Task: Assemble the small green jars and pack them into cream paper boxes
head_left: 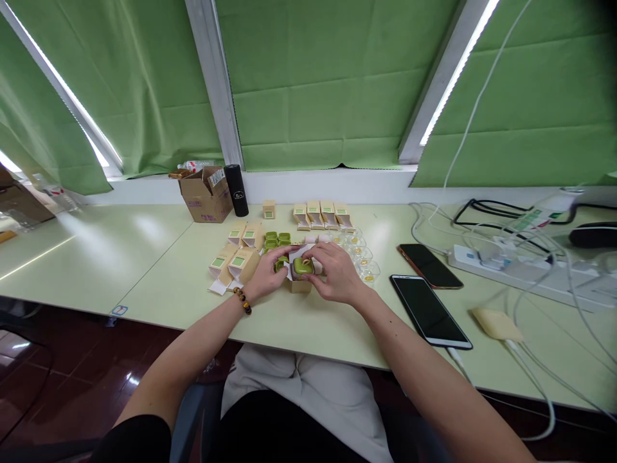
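Note:
In the head view, my right hand [333,271] grips a small glossy green container [303,266] with a loop-like tan piece on top. It sits at the open top of a small tan cardboard box [300,287]. My left hand [267,274], with a beaded bracelet at the wrist, is closed against the box's left side and raised flap. Several more green containers [271,236] stand just behind my left hand. To its left are several open tan boxes [243,263] with green labels. Clear round cups with yellowish contents [369,270] lie right of my right hand, partly hidden by it.
More tan boxes [328,215] line the back, with a single one [268,209] beside a black cylinder [236,190] and a larger carton [205,195]. Two phones [431,312], a power strip [530,276], tangled cables and a yellow charger-like block [497,324] occupy the right.

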`<state>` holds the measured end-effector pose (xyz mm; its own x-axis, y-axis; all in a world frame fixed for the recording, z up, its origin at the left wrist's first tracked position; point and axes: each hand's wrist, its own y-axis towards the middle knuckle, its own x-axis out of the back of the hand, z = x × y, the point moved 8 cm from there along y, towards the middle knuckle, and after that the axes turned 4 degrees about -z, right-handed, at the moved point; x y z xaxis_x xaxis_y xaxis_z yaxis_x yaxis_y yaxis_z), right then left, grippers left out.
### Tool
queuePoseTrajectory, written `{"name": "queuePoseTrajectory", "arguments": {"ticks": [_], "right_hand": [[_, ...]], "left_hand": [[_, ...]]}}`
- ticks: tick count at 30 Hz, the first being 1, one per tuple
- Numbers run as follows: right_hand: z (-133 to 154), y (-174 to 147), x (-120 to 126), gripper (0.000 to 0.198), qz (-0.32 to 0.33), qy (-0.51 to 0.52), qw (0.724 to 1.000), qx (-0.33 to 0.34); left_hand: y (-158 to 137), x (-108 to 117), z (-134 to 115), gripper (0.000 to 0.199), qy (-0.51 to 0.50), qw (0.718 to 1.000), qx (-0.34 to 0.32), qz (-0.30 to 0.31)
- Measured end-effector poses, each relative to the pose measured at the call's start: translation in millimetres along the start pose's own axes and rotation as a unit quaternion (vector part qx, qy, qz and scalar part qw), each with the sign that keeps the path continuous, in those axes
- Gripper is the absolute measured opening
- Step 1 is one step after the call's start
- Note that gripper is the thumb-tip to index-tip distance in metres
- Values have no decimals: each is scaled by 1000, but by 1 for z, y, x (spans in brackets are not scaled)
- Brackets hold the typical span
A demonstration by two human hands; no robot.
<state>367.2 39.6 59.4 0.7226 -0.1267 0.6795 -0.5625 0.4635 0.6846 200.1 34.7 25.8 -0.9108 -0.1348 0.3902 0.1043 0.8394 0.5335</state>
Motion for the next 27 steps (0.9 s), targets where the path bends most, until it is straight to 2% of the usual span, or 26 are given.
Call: {"name": "queuePoseTrajectory", "arguments": {"ticks": [5,9,12,21,27], "right_hand": [[1,-2,-7,18,30,15,999,-9],[0,-3,-14,5,40,18,999,-13],[-3,-3,-16,12,27,-2,999,-25],[-6,-3,-13,11,-30,-16,998,-50],[-12,-3,-22,16,-11,-28,996,-82]], "left_hand": [[1,0,5,68,-17,1000,18,-10],[2,-1,7,69,-35,999,24,-10],[2,-1,7,69,-33,999,22,-9],[2,-3,2,68,-36,999,10,1],[2,-5,3,69,-34,999,10,11]]}}
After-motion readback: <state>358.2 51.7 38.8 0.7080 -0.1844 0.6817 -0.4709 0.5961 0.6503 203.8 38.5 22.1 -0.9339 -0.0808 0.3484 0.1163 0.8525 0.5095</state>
